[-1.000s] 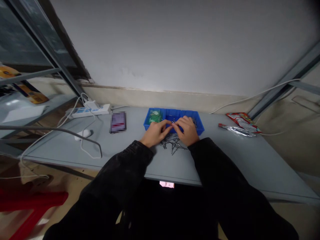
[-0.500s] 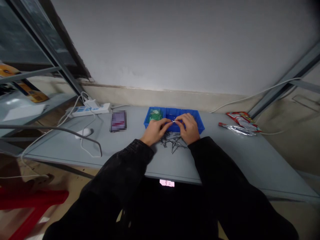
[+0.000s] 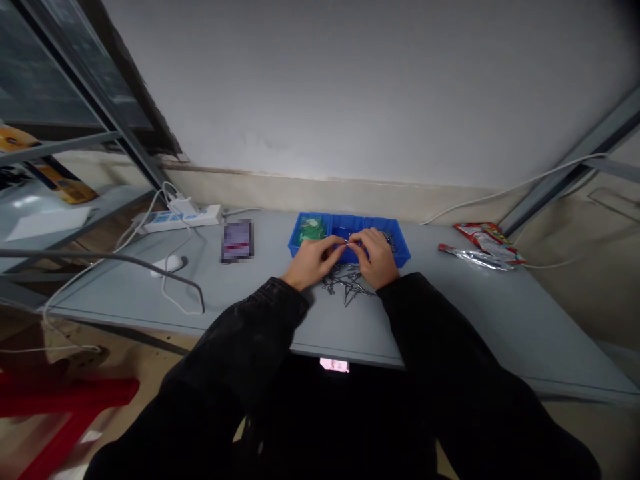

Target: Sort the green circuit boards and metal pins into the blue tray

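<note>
My left hand [image 3: 313, 263] and my right hand [image 3: 376, 259] meet over the front rim of a blue plastic compartment tray [image 3: 310, 217]. Their fingertips pinch a thin metal pin [image 3: 347, 245] between them. A loose heap of similar grey metal pins [image 3: 347, 285] lies on the grey table just below my hands, nearly touching both. Green items [image 3: 311, 231] fill the tray's left compartment. My hands hide most of the middle compartment.
A white power strip [image 3: 183, 218] with cables, a pixelated phone [image 3: 237, 241] and a white mouse [image 3: 167, 266] lie left on the table. Foil snack packets [image 3: 480, 251] lie right. Metal shelving stands at the left, and a red stool sits low on the floor.
My fingertips have drawn closer together around the pin, and both hands sit slightly higher over the tray. The view has shifted slightly.
</note>
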`<state>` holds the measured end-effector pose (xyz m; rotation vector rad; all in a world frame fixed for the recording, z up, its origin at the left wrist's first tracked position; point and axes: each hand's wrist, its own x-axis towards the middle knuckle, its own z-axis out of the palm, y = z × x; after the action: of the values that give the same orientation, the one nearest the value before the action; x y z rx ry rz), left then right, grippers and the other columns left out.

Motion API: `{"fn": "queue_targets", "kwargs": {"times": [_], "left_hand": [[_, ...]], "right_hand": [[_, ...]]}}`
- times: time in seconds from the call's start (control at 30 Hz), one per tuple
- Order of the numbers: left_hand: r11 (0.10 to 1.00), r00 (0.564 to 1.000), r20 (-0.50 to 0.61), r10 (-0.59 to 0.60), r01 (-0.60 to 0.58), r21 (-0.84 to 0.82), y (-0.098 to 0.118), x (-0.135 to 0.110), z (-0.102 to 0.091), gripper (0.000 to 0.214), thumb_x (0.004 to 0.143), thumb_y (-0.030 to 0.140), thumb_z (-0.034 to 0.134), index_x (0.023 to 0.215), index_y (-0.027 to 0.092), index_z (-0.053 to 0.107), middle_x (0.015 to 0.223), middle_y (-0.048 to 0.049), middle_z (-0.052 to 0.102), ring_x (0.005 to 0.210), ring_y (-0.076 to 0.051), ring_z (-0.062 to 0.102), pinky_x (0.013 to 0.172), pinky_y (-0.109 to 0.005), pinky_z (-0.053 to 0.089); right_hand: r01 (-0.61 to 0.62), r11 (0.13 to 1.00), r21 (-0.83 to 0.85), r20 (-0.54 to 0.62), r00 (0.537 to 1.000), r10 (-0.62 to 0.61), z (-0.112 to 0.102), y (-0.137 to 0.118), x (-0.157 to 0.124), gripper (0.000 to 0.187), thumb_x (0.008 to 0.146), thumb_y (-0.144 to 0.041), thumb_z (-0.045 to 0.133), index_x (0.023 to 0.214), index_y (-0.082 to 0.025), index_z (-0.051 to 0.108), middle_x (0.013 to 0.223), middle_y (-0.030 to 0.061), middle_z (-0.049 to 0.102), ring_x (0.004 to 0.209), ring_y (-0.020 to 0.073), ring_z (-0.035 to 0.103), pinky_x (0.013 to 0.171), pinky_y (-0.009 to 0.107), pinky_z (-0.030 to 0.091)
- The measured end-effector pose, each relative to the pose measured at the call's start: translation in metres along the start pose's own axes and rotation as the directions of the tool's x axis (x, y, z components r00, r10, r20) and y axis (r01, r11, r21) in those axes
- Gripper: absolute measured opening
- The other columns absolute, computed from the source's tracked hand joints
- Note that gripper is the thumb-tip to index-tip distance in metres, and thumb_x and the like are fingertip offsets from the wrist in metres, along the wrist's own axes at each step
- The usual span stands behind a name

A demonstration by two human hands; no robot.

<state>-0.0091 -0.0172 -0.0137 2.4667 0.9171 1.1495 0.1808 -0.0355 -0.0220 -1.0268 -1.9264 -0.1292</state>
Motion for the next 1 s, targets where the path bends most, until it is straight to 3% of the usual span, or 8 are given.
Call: {"fn": "queue_targets", "kwargs": {"times": [1.0], "left_hand": [[0.998,0.999,0.015,-0.03,0.031,-0.047,0.001,-0.0004,0.0014,0.014,0.097,0.025,0.054,0.097,0.016,0.064,0.057,0.0066,0.05,0.05,-0.008,0.045,0.056,-0.021,0.036]], "right_hand": [[-0.003,1.0,0.006,0.055,0.998,0.002,0.0016,-0.0022,-0.0007,0.019,0.101,-0.027,0.044,0.09,-0.022,0.059,0.088,0.0062,0.065,0.088,0.024,0.054,0.082,0.04,0.042]]}}
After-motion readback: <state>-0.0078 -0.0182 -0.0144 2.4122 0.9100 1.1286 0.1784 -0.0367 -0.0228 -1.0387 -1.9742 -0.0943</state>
